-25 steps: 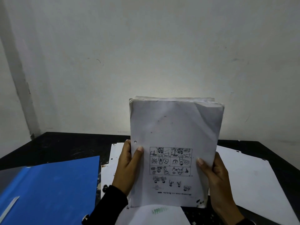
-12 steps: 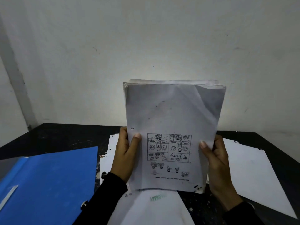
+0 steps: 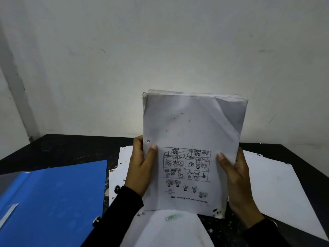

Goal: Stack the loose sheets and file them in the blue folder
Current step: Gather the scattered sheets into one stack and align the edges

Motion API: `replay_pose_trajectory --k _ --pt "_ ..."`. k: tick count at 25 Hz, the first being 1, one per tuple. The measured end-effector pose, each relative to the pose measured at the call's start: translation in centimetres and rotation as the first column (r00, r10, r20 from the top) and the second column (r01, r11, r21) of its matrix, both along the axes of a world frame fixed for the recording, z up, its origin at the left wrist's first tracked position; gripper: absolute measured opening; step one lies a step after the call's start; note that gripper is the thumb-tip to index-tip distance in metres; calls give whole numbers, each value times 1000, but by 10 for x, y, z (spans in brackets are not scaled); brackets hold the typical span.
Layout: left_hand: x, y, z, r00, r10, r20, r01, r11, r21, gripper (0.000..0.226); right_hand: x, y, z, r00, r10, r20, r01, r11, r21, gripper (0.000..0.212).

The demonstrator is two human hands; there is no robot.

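A thick stack of white sheets (image 3: pixel 192 125) stands upright above the black table, its front page printed with a grid of small cartoon drawings. My left hand (image 3: pixel 140 166) grips the stack's left edge, thumb on the front. My right hand (image 3: pixel 235 177) grips the right edge the same way. The blue folder (image 3: pixel 53 198) lies open and flat at the lower left, a metal snap on its near edge. Loose sheets lie on the table: one at the right (image 3: pixel 277 189), one with a green stamp (image 3: pixel 170 229) below the stack, others (image 3: pixel 122 164) behind my left hand.
The black table (image 3: pixel 67 148) ends at a pale wall (image 3: pixel 160 50) just behind it. A clear plastic flap (image 3: pixel 8 180) of the folder shows at the far left. Dark sleeves cover both my forearms.
The stack rose a little and then came back down toward the table, still upright in both hands. The grip has not changed.
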State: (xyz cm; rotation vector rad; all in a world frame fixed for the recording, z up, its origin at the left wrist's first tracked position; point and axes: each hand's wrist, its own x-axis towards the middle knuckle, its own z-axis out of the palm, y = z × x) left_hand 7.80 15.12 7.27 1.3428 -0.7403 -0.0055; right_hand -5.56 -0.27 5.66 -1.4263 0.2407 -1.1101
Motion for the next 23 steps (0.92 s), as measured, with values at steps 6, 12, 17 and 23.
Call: replay_pose_trajectory --k 6,12,17,23 --pt "-4 2 -3 1000 17 26 -17 1000 -4 13 0 -2 -8 1000 -12 -2 12 1000 -7 21" --pt "-1 3 -9 1000 6 -21 -5 999 33 7 0 -4 -16 999 -4 -35 5 1000 3 25" --pt "-4 5 -18 994 -16 -109 25 996 85 8 -1 -4 -16 999 -3 -50 2 1000 -22 24" --pt "-6 3 -25 981 -52 -186 72 992 105 18 3 -3 -24 999 7 -48 -5 999 39 26"
